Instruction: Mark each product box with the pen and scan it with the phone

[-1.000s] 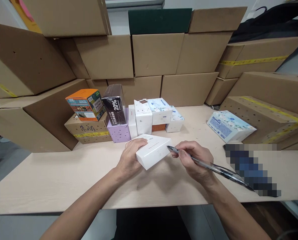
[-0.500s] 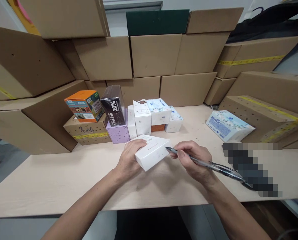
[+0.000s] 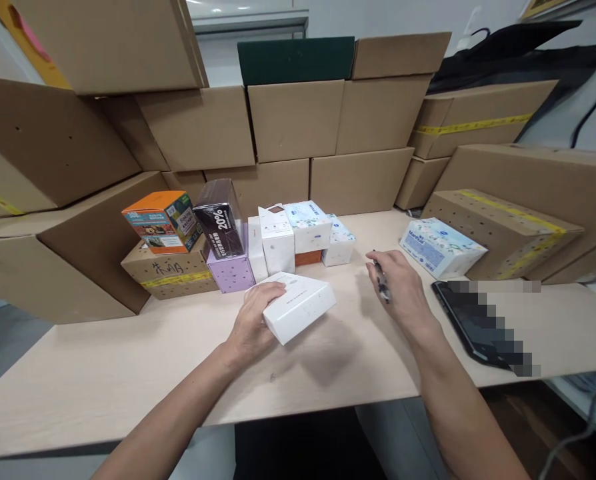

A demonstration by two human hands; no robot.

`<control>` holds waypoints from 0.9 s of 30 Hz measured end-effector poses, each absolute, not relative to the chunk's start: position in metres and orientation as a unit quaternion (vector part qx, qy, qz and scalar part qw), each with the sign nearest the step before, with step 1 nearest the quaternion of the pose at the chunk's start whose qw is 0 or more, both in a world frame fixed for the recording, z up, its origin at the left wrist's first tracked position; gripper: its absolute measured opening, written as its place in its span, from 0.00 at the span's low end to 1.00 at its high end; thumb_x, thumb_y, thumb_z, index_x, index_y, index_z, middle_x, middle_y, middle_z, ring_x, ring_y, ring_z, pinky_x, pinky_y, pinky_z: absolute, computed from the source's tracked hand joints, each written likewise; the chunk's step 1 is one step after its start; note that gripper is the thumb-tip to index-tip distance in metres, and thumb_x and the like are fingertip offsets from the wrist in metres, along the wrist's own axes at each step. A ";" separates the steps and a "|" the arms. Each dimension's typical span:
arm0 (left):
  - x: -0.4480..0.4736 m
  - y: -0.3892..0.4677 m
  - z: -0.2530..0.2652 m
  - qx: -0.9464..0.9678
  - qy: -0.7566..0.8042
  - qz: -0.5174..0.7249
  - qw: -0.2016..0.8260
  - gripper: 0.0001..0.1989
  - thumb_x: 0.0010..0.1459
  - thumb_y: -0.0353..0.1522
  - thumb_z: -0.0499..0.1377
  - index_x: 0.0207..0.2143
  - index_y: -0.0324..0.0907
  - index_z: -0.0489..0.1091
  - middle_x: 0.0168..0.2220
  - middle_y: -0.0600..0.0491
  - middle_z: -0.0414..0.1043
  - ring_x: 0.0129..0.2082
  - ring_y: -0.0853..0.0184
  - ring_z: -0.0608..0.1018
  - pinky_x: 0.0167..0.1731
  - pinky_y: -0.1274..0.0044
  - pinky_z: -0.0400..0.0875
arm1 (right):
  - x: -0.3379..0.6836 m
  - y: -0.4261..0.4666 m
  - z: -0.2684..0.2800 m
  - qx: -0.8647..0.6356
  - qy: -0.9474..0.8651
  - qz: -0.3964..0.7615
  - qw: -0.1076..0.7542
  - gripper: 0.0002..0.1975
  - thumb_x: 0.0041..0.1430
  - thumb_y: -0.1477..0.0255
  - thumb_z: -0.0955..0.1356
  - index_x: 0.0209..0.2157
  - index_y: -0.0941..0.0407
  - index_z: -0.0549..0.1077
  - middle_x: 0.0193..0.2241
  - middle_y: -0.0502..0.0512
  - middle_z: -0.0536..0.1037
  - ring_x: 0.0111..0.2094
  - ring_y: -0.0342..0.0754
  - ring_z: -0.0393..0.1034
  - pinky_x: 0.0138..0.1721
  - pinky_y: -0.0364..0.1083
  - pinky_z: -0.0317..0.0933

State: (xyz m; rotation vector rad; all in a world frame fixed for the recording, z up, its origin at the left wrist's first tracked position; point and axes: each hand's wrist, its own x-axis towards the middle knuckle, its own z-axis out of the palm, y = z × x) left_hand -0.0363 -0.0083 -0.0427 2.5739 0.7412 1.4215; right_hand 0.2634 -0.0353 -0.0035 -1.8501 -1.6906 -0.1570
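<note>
White box is clamped in the left fingers; right fingers clasp a pen.

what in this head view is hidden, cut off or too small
Print on the held white box: head view, too small to read.
Left side of that box: head view, covered by the left hand.
Right part of the dark device: head view, masked by pixelated blocks.
Top of the topmost left carton: head view, cut off by the top edge.
</note>
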 end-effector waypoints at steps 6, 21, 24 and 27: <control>-0.036 -0.012 -0.041 0.861 0.242 0.444 0.052 0.24 0.56 0.32 0.63 0.54 0.47 0.63 0.50 0.43 0.74 0.52 0.54 0.76 0.50 0.60 0.71 | 0.268 -0.027 -0.014 -0.777 -0.624 0.016 0.074 0.19 0.59 0.83 0.58 0.46 0.61 0.75 0.43 0.66 0.74 0.44 0.55 0.68 0.41 0.48 0.60; -0.037 -0.017 -0.041 0.876 0.229 0.422 0.050 0.24 0.56 0.31 0.61 0.55 0.46 0.62 0.52 0.41 0.67 0.55 0.53 0.71 0.52 0.58 0.69 | 0.304 -0.105 -0.022 -0.858 -0.481 -0.098 0.150 0.38 0.62 0.50 0.62 0.67 0.56 0.56 0.54 0.75 0.66 0.52 0.73 0.63 0.45 0.65 0.60; -0.038 -0.017 -0.037 0.858 0.234 0.453 0.067 0.23 0.56 0.33 0.60 0.54 0.45 0.63 0.49 0.42 0.66 0.53 0.53 0.72 0.49 0.60 0.71 | 0.336 -0.138 -0.046 -0.909 -0.387 -0.070 0.138 0.51 0.52 0.38 0.61 0.67 0.58 0.56 0.54 0.81 0.64 0.53 0.80 0.62 0.45 0.69 0.59; -0.039 -0.016 -0.034 0.841 0.212 0.489 0.091 0.25 0.55 0.35 0.62 0.55 0.45 0.63 0.47 0.44 0.68 0.49 0.55 0.74 0.47 0.61 0.72 | 0.359 -0.150 -0.064 -0.923 -0.367 -0.013 0.113 0.53 0.50 0.37 0.60 0.67 0.60 0.56 0.50 0.79 0.68 0.51 0.79 0.65 0.46 0.68 0.60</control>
